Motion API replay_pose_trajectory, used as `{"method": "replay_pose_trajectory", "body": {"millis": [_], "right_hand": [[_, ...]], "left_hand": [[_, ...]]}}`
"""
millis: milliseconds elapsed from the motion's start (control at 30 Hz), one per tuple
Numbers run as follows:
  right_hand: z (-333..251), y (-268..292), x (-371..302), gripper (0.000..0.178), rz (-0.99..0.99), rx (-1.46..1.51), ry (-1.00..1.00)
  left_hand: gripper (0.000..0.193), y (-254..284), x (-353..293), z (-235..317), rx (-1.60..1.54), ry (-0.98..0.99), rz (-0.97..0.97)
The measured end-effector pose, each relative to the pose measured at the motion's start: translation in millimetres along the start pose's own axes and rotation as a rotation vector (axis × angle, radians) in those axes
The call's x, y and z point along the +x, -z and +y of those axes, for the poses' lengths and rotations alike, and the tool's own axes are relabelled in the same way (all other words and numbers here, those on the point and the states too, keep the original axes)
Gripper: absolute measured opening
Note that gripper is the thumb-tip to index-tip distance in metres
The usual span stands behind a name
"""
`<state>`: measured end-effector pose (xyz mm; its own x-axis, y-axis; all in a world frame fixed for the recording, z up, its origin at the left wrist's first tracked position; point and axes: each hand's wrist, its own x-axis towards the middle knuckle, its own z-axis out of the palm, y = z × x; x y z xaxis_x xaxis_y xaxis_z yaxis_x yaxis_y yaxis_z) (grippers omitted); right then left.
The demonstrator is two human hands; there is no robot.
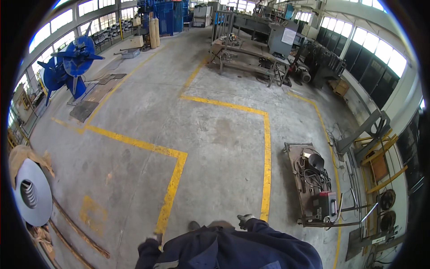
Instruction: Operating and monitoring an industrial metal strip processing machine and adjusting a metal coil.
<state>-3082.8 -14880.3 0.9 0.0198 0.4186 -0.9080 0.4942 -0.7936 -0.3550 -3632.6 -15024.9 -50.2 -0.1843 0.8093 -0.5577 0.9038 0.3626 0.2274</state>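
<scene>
1. Both hands low at the bottom edge, just off the dark blue jacket. Left hand (153, 239) gloved, hanging by the hip over the yellow floor line (172, 186). Holds nothing I can see.
2. Right hand (245, 220) also gloved, out a bit from the body, near the other yellow line (267, 161). Nothing in it.
3. Fingers: too small to read on either side; can't tell if spread or curled. Left looks loosely closed, but that's a guess.
4. Nearest gear to the right hand: low cart (313, 188) w/ a red welding unit (325, 205) and coiled cables (313, 177), parked outside the painted lane, prob. so the walkway stays free. Well apart from the hand.
5. Left side: steel coil (30, 192) standing on edge by the wall on brown wrapping, long rusty bars (74, 226) laid along the floor beside it, out of the lane.
6. Far back: blue decoiler stand (71, 65) at left, steel workbench (248, 56) centre, well away from me.
7. Concrete floor (215, 130) between the lines bears some stains.
</scene>
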Motion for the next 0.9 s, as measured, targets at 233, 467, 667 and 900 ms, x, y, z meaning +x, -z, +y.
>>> {"method": "replay_pose_trajectory", "body": {"millis": [233, 467, 667, 900], "right_hand": [[-122, 26, 146, 0.041, 0.162, 0.339, -0.097], [-398, 94, 217, 0.027, 0.012, -0.015, 0.020], [-671, 166, 321, 0.024, -0.039, 0.199, 0.230], [-944, 204, 387, 0.035, 0.046, 0.238, 0.270]], "left_hand": [[0.028, 245, 265, 109, -0.645, -0.003, 0.037], [0.026, 377, 394, 115, -0.329, 0.216, -0.016], [0.028, 477, 494, 143, -0.933, 0.481, -0.054], [0.037, 558, 703, 158, -0.622, 0.374, -0.173]]}}
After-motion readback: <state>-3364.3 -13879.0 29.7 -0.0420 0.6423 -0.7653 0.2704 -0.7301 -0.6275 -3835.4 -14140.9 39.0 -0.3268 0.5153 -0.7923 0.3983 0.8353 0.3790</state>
